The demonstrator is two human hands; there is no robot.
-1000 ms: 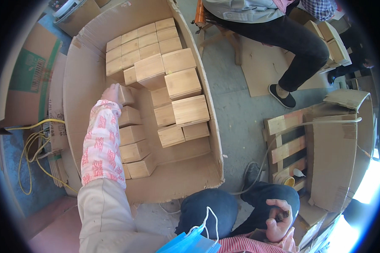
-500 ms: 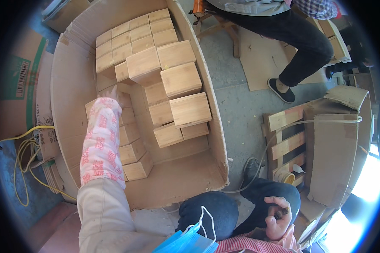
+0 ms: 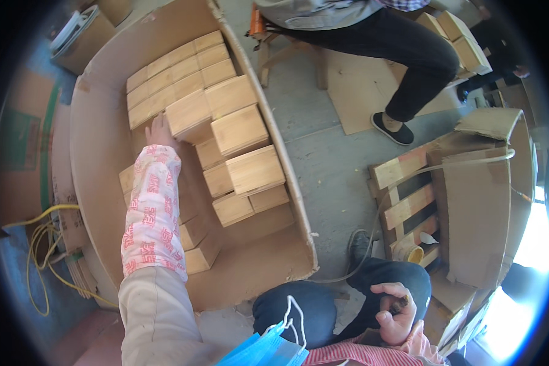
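My left hand (image 3: 159,132) reaches into a large cardboard box (image 3: 95,116), its fingers stretched out against the stacked wooden blocks. They touch the side of a raised light wooden block (image 3: 189,112); the spot under the palm is hidden. Several more blocks (image 3: 180,72) stand in tight rows at the far end, and others (image 3: 255,169) are stacked along the right wall. A lower row (image 3: 196,259) lies partly beneath my forearm. Over my knee, my right hand (image 3: 398,316) has curled fingers around a small dark brown piece (image 3: 401,301) whose kind I cannot make out.
Across the box sits another person (image 3: 409,73) in dark trousers. To the right are a wooden pallet (image 3: 409,207), a cardboard carton (image 3: 479,213), a pale hose (image 3: 445,165) and a yellow roll (image 3: 412,253). Yellow cord (image 3: 36,244) hangs at the left. A blue mask (image 3: 268,348) shows below.
My left hand has moved farther into the box, up to the raised block, covering where a smaller block showed. The whole view has shifted slightly. My right hand keeps its curled grip.
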